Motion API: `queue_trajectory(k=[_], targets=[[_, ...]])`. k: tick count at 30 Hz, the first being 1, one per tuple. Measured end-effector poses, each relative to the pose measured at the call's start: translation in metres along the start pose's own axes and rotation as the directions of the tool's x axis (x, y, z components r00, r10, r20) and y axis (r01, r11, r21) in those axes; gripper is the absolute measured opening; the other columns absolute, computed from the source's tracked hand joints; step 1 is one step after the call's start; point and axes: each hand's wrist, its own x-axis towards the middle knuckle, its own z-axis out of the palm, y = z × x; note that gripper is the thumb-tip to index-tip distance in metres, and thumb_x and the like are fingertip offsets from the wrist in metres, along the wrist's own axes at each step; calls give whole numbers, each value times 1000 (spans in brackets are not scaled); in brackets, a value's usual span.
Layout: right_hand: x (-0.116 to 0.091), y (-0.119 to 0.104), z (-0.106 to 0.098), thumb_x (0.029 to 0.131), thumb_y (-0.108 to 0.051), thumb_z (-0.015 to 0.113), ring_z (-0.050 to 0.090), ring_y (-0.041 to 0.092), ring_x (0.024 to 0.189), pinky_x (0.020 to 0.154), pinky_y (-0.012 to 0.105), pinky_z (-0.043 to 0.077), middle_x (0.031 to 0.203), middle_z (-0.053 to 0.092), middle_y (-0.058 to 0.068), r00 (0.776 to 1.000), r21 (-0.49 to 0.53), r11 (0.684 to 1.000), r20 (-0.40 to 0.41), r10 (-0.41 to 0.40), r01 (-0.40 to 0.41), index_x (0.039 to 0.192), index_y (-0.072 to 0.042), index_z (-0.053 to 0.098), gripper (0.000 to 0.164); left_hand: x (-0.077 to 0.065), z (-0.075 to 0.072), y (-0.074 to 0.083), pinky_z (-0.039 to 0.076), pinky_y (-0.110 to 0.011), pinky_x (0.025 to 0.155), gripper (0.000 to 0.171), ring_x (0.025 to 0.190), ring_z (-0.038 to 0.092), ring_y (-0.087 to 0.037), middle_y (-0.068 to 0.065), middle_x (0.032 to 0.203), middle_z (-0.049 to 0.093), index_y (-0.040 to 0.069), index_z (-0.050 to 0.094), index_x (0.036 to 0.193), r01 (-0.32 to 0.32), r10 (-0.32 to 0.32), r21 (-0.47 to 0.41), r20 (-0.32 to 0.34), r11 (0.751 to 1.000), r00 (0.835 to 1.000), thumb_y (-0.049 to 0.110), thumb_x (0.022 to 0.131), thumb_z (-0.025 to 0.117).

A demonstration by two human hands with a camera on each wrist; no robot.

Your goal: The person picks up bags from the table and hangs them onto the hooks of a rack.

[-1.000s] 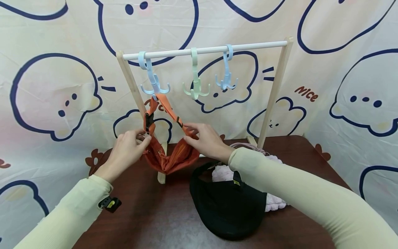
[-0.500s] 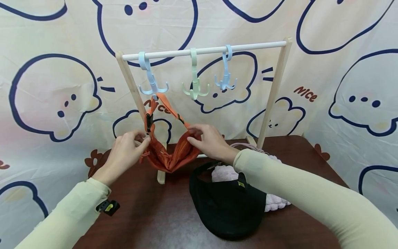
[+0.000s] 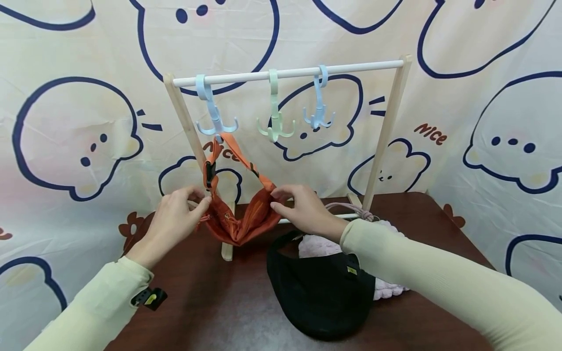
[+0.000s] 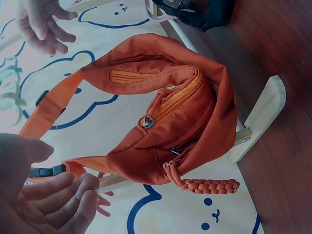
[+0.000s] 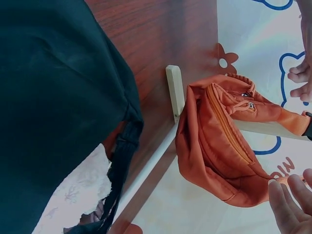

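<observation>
An orange waist bag [image 3: 239, 226] hangs by its strap [image 3: 234, 147] from the left blue hook hanger [image 3: 214, 114]. Its body sags in a V, and a black buckle [image 3: 210, 174] sits on the left side of the strap. My left hand [image 3: 173, 214] is beside that buckle; in the left wrist view its thumb and loosely bent fingers stand apart with nothing between them. On the bag's other side is my right hand [image 3: 303, 207], fingers relaxed, holding nothing. The left wrist view shows a gap between it and the bag. A braided zipper pull [image 4: 209, 186] dangles from the bag.
A wooden rack with a white bar [image 3: 246, 78] also carries a green hook hanger [image 3: 275, 114] and a second blue one [image 3: 319, 109]. On the brown table [image 3: 206, 312] a black bag [image 3: 320, 297] lies against a pale lilac plush bag [image 3: 318, 246], below my right forearm.
My right hand has let go of the bag's right end and drawn away right and slightly down. My left hand has shifted a little left and down. The bag stays hanging.
</observation>
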Motion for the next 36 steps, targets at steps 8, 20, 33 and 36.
queue_trajectory(k=[8,20,33,36], targets=[[-8,3,-2,100,-24,65,68,16,99,87,36,57,112,74,3,1000,-35,999,9,3,-3,123,-7,69,29,-4,-1,2,59,-44,70,27,86,74,-29,-17,101,74,5,70,108,-4,4,-2,4,1000,1000,29,102,60],[-24,8,-6,99,-27,65,65,13,88,82,35,54,116,73,1,999,-123,992,48,-6,12,122,-14,70,28,-10,3,11,55,-38,65,24,77,71,-22,-13,92,74,5,70,106,-35,35,24,2,999,999,27,101,62],[-39,17,-11,98,-25,67,55,8,65,66,26,50,118,73,5,998,-184,983,63,-5,16,121,-13,71,27,-22,14,26,43,-30,53,18,59,53,-14,-3,70,64,8,68,104,-76,74,41,44,996,996,24,99,65],[-43,19,-13,97,-24,68,57,7,69,65,24,51,112,74,4,998,-196,980,61,-21,33,118,-13,72,24,-24,16,27,42,-29,52,17,57,52,-13,-2,68,63,9,69,103,-84,82,39,50,996,995,24,99,65]])
